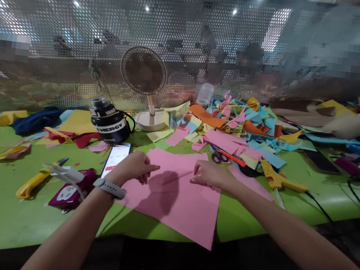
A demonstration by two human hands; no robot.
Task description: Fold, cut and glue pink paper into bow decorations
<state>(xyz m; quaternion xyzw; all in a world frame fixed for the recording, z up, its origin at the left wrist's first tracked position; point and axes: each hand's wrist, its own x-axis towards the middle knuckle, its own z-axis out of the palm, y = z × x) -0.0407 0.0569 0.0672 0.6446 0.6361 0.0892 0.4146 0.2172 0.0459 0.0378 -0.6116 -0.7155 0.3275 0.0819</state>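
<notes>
A large pink paper sheet [194, 218] lies in front of me, its near corner hanging past the table edge. Over its upper left part is my left hand [138, 167], index finger stretched out and the others bent downward, with nothing visible in it. My right hand [207, 174] is at the sheet's right side, fingers curled together; whether something small is pinched there is hidden. A faint line or crease runs across the paper between the hands, and a dark shadow falls there. A lit phone [116, 158] lies just beyond my left wrist.
Left are a yellow cutter [34, 183] and a purple power strip [75, 190]. Behind stand a black bottle [109, 122] and a fan [144, 71]. Colored paper scraps [231, 119], scissors [219, 156] and a corded yellow glue gun [275, 177] lie to the right. A perforated screen [186, 30] rises behind.
</notes>
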